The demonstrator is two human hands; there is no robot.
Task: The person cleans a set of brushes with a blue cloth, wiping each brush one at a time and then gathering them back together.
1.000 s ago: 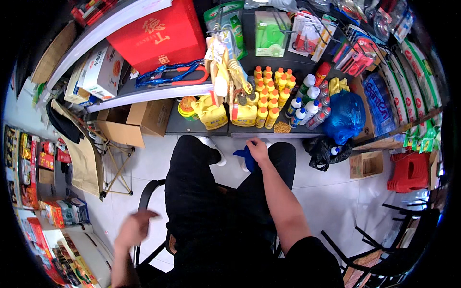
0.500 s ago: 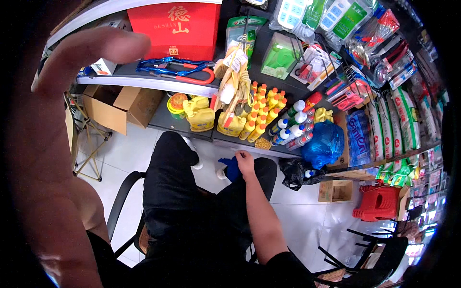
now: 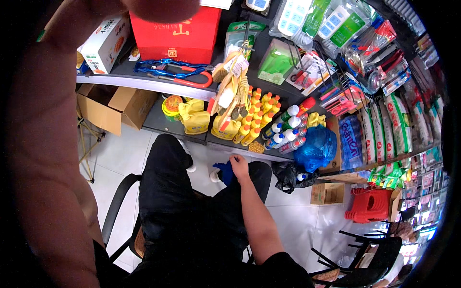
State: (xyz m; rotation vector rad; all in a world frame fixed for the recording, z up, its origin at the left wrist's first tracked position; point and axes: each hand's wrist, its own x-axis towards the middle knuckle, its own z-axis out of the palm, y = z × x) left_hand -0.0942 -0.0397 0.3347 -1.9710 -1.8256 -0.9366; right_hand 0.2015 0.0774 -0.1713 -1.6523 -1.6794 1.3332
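Note:
My left hand is raised very close at the upper left, dark and partly cut off by the frame. One thick finger stretches across the top, apart from the rest of the hand; nothing shows in it, and the other fingers are out of sight. My right hand rests by my right knee with its fingers curled closed. A bunched blue cloth sticks out from under its fingers, just above a white shoe; its exact kind is unclear.
Ahead, a shelf holds a red box, yellow jugs, several yellow bottles and hanging brushes. To the right are a blue bag, a black bag, a small carton and red stools. A chair armrest stands left.
My left hand has moved up, so its finger now reaches the top edge over the red box. The view has shifted slightly. My right hand stays at the knee with the blue cloth.

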